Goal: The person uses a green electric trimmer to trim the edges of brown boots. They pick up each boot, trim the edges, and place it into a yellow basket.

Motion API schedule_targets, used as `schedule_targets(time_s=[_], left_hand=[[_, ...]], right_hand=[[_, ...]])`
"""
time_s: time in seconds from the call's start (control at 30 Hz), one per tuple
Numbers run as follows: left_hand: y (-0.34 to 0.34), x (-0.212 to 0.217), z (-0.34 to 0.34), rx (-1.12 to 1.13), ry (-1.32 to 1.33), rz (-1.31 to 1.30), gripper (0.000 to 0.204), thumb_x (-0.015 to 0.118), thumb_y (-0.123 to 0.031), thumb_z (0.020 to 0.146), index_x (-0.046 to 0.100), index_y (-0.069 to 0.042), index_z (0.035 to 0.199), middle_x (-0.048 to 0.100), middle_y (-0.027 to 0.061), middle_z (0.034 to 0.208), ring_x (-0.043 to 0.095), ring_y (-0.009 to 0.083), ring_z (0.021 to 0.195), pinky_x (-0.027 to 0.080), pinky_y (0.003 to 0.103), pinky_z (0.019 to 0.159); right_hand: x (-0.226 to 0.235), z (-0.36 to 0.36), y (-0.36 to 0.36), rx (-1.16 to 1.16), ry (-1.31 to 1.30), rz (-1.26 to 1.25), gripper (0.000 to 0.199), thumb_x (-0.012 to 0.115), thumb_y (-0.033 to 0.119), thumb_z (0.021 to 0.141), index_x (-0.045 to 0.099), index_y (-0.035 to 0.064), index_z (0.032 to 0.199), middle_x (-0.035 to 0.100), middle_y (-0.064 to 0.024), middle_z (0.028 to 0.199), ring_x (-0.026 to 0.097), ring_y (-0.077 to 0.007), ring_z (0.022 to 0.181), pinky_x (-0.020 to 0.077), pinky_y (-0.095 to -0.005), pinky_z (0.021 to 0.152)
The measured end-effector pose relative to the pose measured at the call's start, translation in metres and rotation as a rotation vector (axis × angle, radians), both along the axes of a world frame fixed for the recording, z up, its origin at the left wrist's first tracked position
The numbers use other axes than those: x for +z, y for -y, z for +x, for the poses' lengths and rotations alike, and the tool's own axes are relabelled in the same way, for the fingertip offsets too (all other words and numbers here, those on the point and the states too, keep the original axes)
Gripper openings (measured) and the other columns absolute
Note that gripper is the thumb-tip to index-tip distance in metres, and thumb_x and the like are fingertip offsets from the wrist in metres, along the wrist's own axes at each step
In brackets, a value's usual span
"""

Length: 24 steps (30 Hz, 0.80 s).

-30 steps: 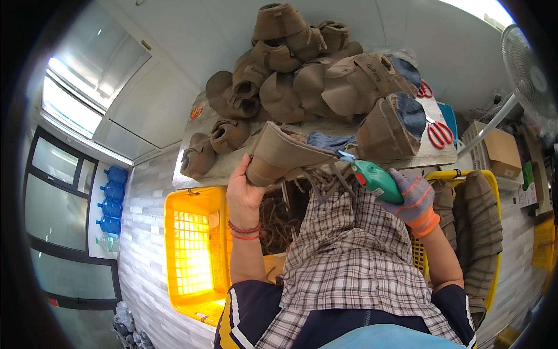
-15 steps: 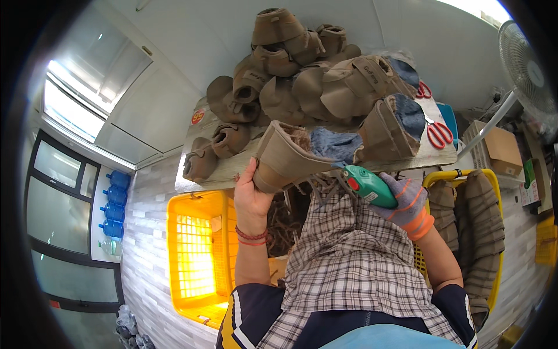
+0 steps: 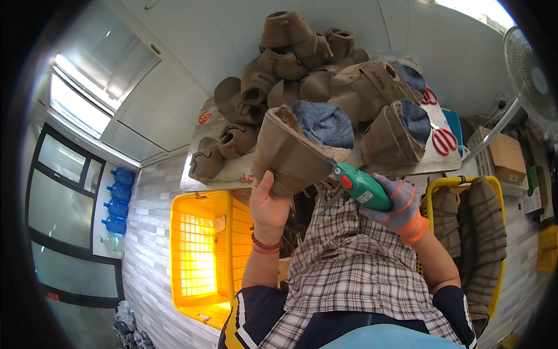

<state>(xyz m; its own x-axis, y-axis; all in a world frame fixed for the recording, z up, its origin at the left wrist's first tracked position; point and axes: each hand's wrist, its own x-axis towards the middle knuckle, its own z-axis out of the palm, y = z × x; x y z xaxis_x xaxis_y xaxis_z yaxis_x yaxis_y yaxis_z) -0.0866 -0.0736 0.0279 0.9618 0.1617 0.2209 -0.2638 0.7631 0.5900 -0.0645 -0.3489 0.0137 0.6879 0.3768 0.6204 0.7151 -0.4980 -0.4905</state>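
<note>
My left hand (image 3: 270,203) grips the lower side of a brown flared cuff (image 3: 290,154), thumb on its outside. The cuff's mouth tilts up and shows brown plush and a blue plush lining (image 3: 324,123). In my right hand (image 3: 400,208), gloved in grey and orange, are green electric scissors (image 3: 365,187) with a red button. Their tip meets the right edge of the cuff's rim; the exact contact is too small to tell. Right of it, a similar blue-lined cuff (image 3: 392,139) stands on the table (image 3: 250,166).
A heap of brown cuffs (image 3: 288,35) covers the back of the table. Red-handled scissors (image 3: 444,141) lie at its right. Below are a yellow crate (image 3: 180,262) on the left and a yellow basket (image 3: 501,232) of stacked brown pieces on the right. A fan (image 3: 529,70) stands far right.
The cuff has turned in my left hand, so its mouth faces me more and more blue lining shows. The electric scissors have shifted slightly left and down along the rim.
</note>
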Motion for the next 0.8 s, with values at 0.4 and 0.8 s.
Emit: schedule_targets(time_s=[0.4, 0.8], left_hand=[[0.001, -0.044, -0.004, 0.136, 0.176, 0.453, 0.033, 0.059, 0.003, 0.089, 0.058, 0.000, 0.121, 0.056, 0.0097, 0.128, 0.055, 0.0212, 0.114, 0.043, 0.035, 0.098], [0.002, -0.026, -0.008, 0.588, 0.553, 1.950, 0.032, 0.062, 0.000, 0.073, 0.066, -0.004, 0.105, 0.057, 0.0176, 0.116, 0.046, 0.0423, 0.115, 0.032, 0.055, 0.102]], right_hand=[[0.009, 0.005, -0.012, 0.106, -0.295, 0.236, 0.061, 0.084, 0.033, 0.065, 0.061, 0.0037, 0.113, 0.068, -0.0144, 0.085, 0.068, -0.0259, 0.074, 0.0530, -0.0318, 0.066], [0.016, 0.002, -0.013, 0.003, -0.586, 0.394, 0.064, 0.082, 0.034, 0.070, 0.057, 0.0006, 0.119, 0.070, -0.0103, 0.093, 0.067, -0.0127, 0.080, 0.0534, -0.0264, 0.073]])
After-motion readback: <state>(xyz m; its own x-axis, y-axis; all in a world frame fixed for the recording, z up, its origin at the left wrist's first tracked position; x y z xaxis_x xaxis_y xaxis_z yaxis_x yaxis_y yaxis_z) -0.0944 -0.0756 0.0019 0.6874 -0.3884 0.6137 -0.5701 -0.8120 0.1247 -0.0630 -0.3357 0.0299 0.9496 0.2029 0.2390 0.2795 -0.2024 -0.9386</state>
